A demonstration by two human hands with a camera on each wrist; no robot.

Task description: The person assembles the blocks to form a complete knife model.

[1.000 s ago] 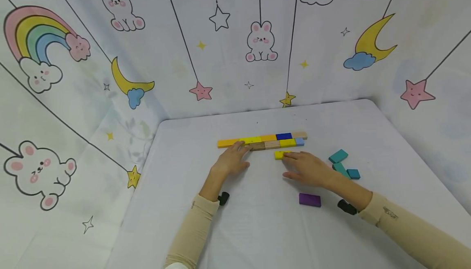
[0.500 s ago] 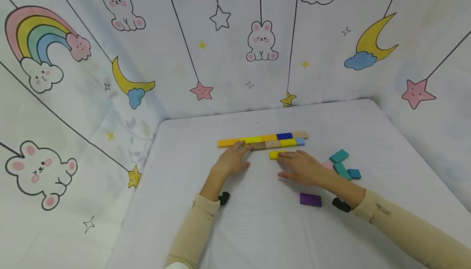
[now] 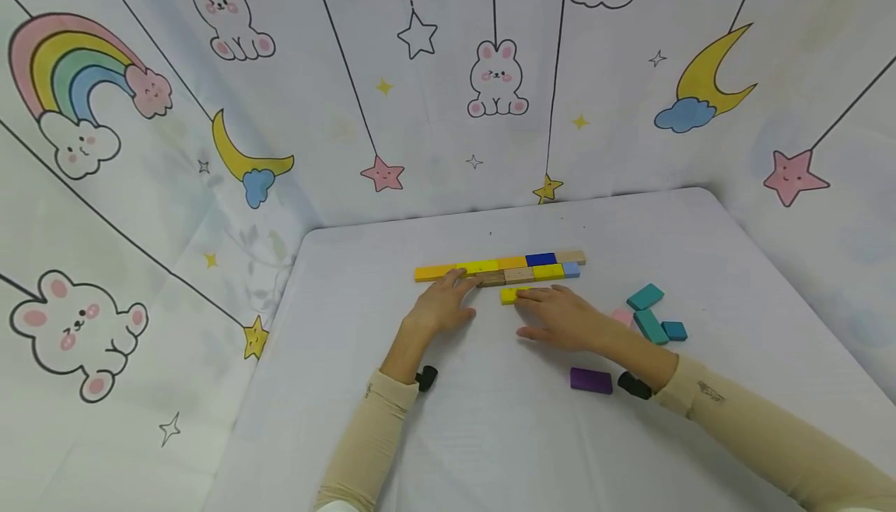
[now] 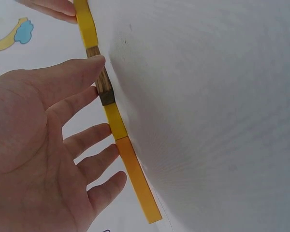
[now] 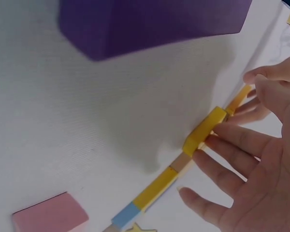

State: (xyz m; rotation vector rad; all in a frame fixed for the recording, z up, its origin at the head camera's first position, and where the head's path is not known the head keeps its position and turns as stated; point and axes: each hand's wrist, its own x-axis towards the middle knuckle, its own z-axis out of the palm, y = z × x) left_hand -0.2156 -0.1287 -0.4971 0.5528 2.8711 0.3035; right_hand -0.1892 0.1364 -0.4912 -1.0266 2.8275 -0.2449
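Two touching rows of coloured wooden blocks lie on the white table. The back row runs from orange (image 3: 434, 272) through yellow and blue (image 3: 540, 259) to pale wood. The front row holds a brown wood block (image 4: 102, 79), a paler one, a yellow one (image 3: 548, 271) and a light blue one (image 3: 571, 269). My left hand (image 3: 439, 306) rests at the rows' left part, fingertips against the blocks, thumb over the brown block. In front of the rows lies a loose yellow block (image 5: 203, 130); my right hand (image 3: 565, 317) touches it with outstretched fingers, the thumb apart from it.
A purple block (image 3: 591, 380) lies nearer, below the right forearm. To the right are teal blocks (image 3: 651, 327), a small blue-green block (image 3: 674, 331) and a pink block (image 5: 50, 213), partly hidden by the right arm in the head view. A patterned cloth wall (image 3: 448, 131) stands behind the table.
The right hand has slid left along the front row, and the loose yellow block has moved left with it. The left hand and the rows have stayed in place.
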